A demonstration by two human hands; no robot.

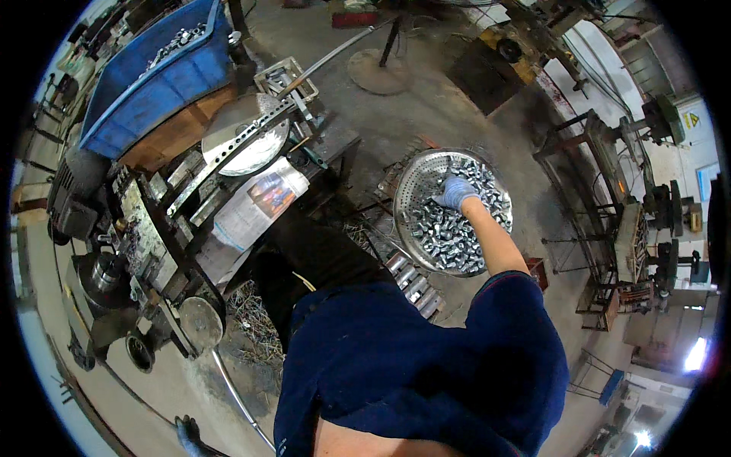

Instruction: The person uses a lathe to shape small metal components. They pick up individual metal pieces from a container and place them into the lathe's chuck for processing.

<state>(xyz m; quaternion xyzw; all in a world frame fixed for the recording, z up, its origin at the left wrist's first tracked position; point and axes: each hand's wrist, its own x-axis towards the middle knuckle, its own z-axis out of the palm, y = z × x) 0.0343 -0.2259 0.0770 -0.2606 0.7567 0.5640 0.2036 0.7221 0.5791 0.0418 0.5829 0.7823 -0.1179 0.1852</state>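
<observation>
My right hand point(457, 193), in a pale blue-grey glove, reaches down into a round perforated metal basin point(411, 190). Heaped in the basin are many small shiny metal fittings point(449, 236). The fingers look curled among the pieces at the heap's upper left edge; what they hold is hidden. At the lower left, close to the picture's rim, is a dark glove-like shape point(188, 434), which may be my left hand. It is too dim and small to make out its fingers or anything held there.
A workbench machine with a large disc point(247, 137) and a printed paper sheet point(263, 204) stands at left. Beyond it is a blue tub point(160, 95) of metal parts. Metal cylinders point(415, 288) lie below the basin. Metal racks point(601, 183) line the right side.
</observation>
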